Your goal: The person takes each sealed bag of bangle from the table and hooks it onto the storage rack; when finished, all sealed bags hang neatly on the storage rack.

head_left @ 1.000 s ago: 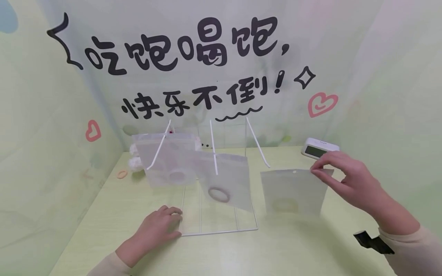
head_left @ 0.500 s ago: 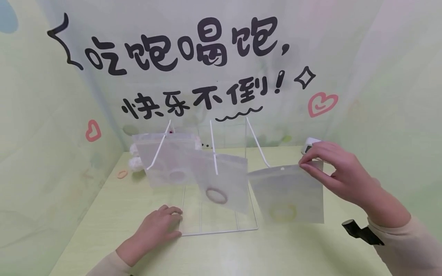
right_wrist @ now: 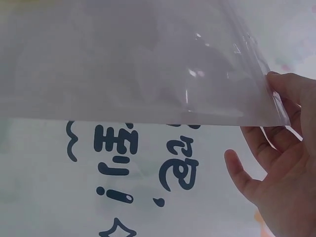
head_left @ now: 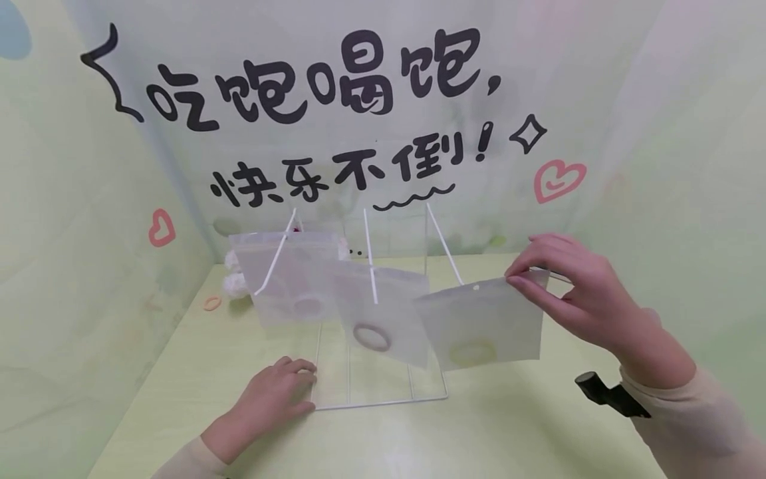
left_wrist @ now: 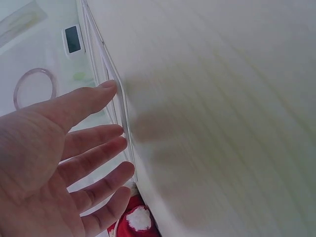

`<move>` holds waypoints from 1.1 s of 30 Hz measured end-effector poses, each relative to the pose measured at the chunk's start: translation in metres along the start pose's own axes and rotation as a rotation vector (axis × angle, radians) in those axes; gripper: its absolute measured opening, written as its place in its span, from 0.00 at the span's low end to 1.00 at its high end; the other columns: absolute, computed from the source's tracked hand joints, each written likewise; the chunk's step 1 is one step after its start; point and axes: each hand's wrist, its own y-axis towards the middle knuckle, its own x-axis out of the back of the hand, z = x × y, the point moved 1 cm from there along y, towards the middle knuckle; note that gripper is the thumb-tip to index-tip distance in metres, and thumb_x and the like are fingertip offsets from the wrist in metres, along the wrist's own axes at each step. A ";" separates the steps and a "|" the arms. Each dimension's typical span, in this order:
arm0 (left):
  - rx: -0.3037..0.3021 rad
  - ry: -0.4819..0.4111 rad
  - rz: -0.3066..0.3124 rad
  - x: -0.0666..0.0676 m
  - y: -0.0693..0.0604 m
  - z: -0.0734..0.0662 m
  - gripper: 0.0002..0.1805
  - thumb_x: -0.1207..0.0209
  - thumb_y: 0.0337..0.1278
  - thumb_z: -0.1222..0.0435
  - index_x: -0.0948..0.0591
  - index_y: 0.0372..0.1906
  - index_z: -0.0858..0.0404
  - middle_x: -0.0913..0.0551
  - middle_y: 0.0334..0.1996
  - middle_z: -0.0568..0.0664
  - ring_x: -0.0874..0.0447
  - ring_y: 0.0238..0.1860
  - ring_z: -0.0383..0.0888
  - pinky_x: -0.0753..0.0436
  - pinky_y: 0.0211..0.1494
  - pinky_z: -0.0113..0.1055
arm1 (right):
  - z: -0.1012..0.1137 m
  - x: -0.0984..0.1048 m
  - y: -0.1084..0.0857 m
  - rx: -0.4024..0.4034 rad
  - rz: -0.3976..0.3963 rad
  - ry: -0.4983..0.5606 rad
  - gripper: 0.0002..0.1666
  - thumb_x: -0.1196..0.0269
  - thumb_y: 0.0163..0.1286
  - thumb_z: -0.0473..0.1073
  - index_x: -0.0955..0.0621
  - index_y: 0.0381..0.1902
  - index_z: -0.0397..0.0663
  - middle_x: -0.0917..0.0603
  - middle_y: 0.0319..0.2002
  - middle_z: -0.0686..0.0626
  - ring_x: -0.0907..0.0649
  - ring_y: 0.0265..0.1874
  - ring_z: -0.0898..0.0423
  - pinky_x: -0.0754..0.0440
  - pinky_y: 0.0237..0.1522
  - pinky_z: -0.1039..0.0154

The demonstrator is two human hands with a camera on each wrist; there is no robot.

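My right hand pinches the top right corner of a clear plastic bag with thumb and index finger; a yellowish ring shows inside. The bag's punched hole is close to the tip of the right prong of a white wire rack; whether they touch I cannot tell. In the right wrist view the bag hangs from the pinch while other fingers spread. My left hand touches the left side of the rack's base; its fingers look fairly straight in the left wrist view.
A clear bag with a brownish ring hangs on the middle prong, another bag on the left prong. White fluffy things and an orange ring lie at left. A digital clock stands at the back right.
My right hand has carried its bag leftward and slightly up, bringing the hole to the right prong's tip. The left hand has stayed on the rack's base.
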 end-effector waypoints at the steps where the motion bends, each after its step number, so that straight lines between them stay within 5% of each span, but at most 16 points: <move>1: 0.001 -0.001 0.000 0.000 0.000 0.000 0.22 0.24 0.45 0.49 0.11 0.46 0.53 0.14 0.54 0.40 0.19 0.48 0.44 0.16 0.39 0.37 | -0.001 -0.001 0.000 -0.003 0.003 -0.003 0.24 0.38 0.77 0.53 0.15 0.31 0.38 0.15 0.29 0.52 0.25 0.37 0.61 0.29 0.54 0.72; 16: -0.015 -0.015 -0.020 0.001 0.000 -0.002 0.23 0.23 0.44 0.50 0.11 0.46 0.55 0.14 0.53 0.42 0.18 0.47 0.45 0.15 0.37 0.36 | -0.018 -0.011 -0.003 -0.033 0.030 -0.035 0.21 0.38 0.77 0.53 0.14 0.34 0.41 0.14 0.30 0.53 0.22 0.38 0.61 0.27 0.58 0.68; 20: -0.010 -0.021 -0.018 0.002 0.000 -0.002 0.23 0.23 0.44 0.50 0.11 0.46 0.55 0.14 0.54 0.42 0.18 0.48 0.45 0.16 0.37 0.35 | -0.027 -0.014 -0.006 -0.043 0.050 -0.041 0.01 0.30 0.67 0.36 0.13 0.35 0.42 0.14 0.31 0.53 0.22 0.38 0.61 0.29 0.59 0.67; 24: -0.008 -0.016 -0.014 0.001 0.000 -0.002 0.23 0.23 0.44 0.49 0.11 0.46 0.54 0.14 0.54 0.42 0.18 0.48 0.45 0.16 0.37 0.35 | -0.035 -0.018 -0.008 -0.057 0.056 -0.060 0.15 0.27 0.52 0.25 0.13 0.36 0.45 0.14 0.31 0.54 0.21 0.38 0.61 0.29 0.59 0.65; 33: -0.017 -0.017 -0.023 0.002 0.000 -0.001 0.22 0.23 0.44 0.50 0.11 0.46 0.54 0.14 0.54 0.43 0.18 0.48 0.45 0.16 0.37 0.35 | -0.048 -0.025 -0.004 -0.103 0.050 -0.136 0.10 0.26 0.56 0.30 0.12 0.36 0.45 0.13 0.31 0.55 0.20 0.36 0.60 0.30 0.60 0.64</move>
